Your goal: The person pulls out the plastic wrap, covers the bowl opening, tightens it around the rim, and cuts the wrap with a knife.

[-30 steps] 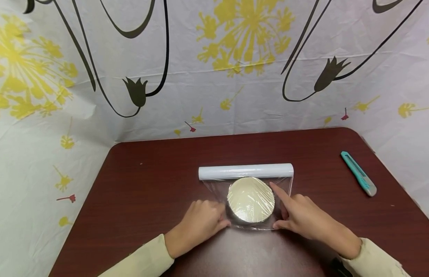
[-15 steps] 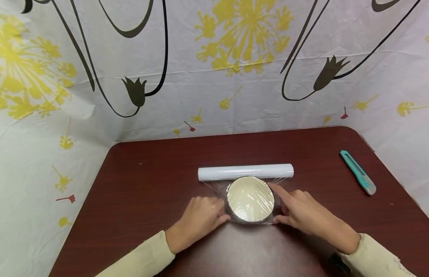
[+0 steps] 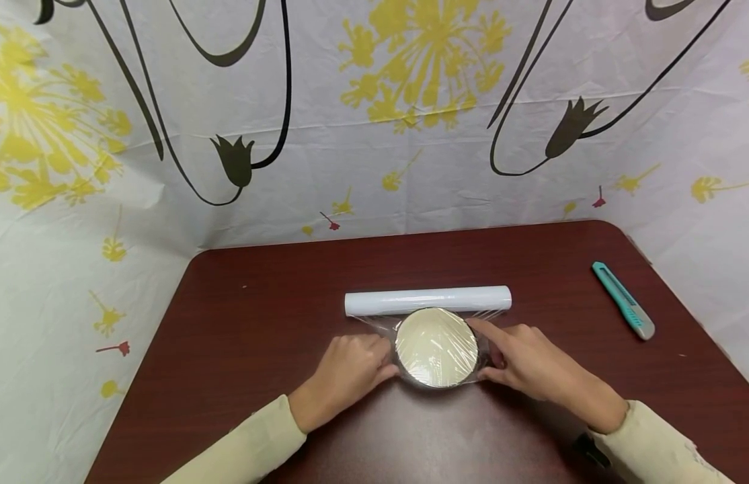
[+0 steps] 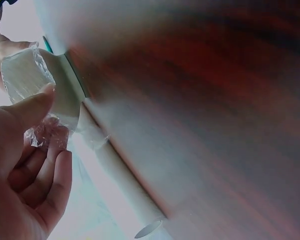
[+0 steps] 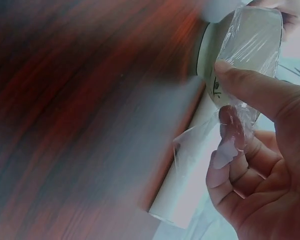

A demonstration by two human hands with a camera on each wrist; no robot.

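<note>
Left grip [image 3: 353, 363] pinches clear film [image 5: 253, 40] between thumb and fingers; right grip [image 3: 521, 357] does likewise on the film's other side. Round pale container [image 3: 436, 347] sits between the two grips, film across its top. White roll [image 3: 427, 300] lies just beyond both grips, film reaching it. Teal cutter [image 3: 624, 300] rests on the worktop [image 3: 278, 296], beyond and right of the right grip.

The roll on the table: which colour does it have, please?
The roll is white, best seen in the head view.
</note>
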